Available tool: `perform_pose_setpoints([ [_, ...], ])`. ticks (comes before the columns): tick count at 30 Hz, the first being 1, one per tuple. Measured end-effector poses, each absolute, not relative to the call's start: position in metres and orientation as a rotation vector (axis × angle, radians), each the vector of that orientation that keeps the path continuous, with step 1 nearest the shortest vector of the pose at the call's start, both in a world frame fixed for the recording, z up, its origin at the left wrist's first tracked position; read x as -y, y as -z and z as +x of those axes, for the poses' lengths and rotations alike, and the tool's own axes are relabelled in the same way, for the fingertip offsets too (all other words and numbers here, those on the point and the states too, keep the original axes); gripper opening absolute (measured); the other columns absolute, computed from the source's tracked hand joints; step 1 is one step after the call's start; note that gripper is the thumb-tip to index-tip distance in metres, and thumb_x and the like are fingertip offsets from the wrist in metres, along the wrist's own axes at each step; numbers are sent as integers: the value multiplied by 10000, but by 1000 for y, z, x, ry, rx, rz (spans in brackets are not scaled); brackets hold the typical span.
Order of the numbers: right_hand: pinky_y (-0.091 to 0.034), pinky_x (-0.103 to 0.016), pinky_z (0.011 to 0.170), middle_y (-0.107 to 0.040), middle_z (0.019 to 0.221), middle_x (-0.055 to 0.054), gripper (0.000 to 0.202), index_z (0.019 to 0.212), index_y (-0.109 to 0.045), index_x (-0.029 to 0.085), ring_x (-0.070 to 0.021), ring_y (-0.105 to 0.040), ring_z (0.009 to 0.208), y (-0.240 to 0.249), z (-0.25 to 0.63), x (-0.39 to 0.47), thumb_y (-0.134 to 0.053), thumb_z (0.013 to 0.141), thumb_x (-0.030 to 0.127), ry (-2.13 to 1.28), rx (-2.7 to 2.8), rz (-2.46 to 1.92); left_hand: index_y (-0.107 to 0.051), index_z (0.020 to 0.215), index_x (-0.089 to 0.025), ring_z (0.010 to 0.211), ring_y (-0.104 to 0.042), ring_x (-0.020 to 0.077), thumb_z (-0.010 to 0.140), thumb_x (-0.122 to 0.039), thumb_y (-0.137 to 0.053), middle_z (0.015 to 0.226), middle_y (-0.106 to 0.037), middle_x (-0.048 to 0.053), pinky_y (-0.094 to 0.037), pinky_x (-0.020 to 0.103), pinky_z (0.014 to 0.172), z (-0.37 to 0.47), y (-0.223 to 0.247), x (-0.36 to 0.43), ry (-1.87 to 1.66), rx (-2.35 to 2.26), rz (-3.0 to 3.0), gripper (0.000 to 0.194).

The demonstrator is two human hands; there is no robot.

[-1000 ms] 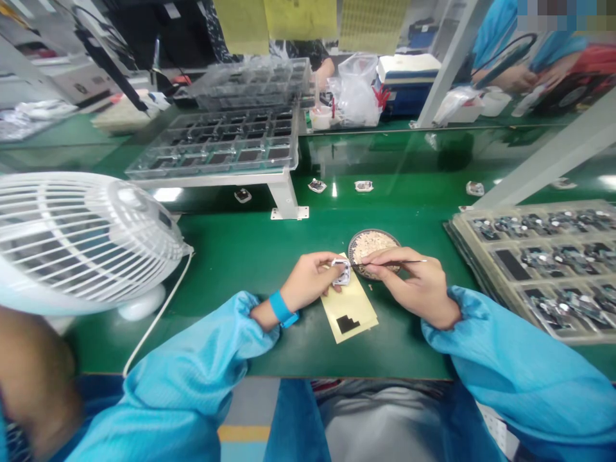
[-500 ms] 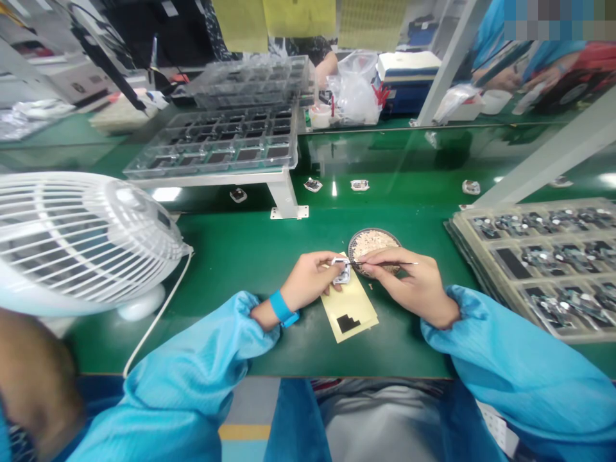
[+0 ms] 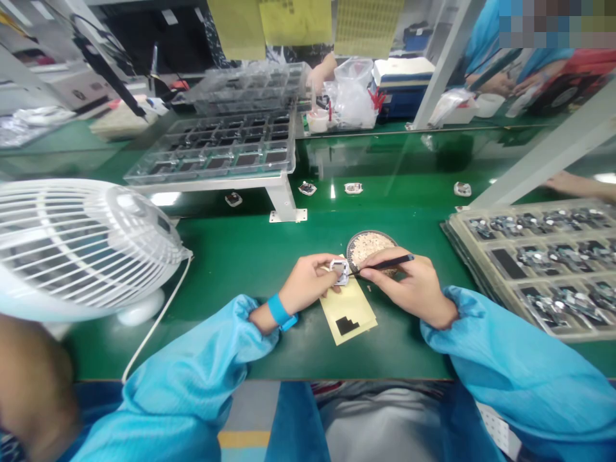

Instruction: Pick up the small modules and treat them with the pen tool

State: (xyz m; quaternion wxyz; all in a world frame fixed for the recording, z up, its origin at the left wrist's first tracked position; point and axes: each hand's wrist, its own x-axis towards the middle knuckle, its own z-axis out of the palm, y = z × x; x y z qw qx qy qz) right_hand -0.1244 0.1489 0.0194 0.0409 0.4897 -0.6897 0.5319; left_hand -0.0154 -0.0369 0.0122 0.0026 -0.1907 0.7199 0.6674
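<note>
Fingers of the left hand (image 3: 312, 282) pinch a small white casing (image 3: 339, 272) near the frame's centre; those of the right hand (image 3: 409, 285) grip dark tweezers (image 3: 391, 262), tip at the casing, above yellow paper (image 3: 350, 311).

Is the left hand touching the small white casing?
Touching. The head view shows the left hand gripping the small white casing, thumb over its face.

Now over the green counter (image 3: 212, 250): spotting a white fan (image 3: 79, 247) at left, a white shelf leg (image 3: 285, 200) behind, a round dish (image 3: 351, 242) of pale bits (image 3: 368, 243), yellow paper (image 3: 347, 310) just in front, and stacked trays (image 3: 461, 226) full of parts (image 3: 548, 258) over right.
</note>
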Motion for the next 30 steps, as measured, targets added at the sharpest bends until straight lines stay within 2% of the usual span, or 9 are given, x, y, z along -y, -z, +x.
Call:
perform_pose_setpoints([
  [10,-605,-307,764,-752,932,-27,211,984,-696,223,-182,-722,873,-20,-122,-148,-777,799,164,-1659,2003,1587,-655,1128,-76,569,-681,136,790,-200,-686,833,-724,89,-451,164,387,-17,-11,39,-2168,-2210,-601,361],
  [18,-619,-334,820,-763,965,-23,227,1029,-704,252,-188,-728,894,-30,-119,-149,-743,830,150,-1542,1887,1736,-647,1131,-98,575,-686,129,756,-152,-686,874,-702,72,-454,159,379,-17,-10,39,-2202,-2210,-637,381],
  [22,-616,-347,842,-761,962,-33,222,1016,-707,234,-197,-725,918,-26,-121,-149,-763,814,161,-1636,1936,1668,-650,1135,-102,576,-683,124,765,-168,-690,871,-706,71,-447,153,382,-16,-11,39,-2201,-2232,-616,379],
  [30,-636,-310,772,-762,906,-43,109,910,-724,201,-192,-742,845,-19,-123,-148,-769,811,210,-1869,2143,1387,-670,1176,-112,608,-690,133,792,-198,-687,901,-722,86,-434,147,384,-15,-12,40,-2224,-2255,-585,394],
])
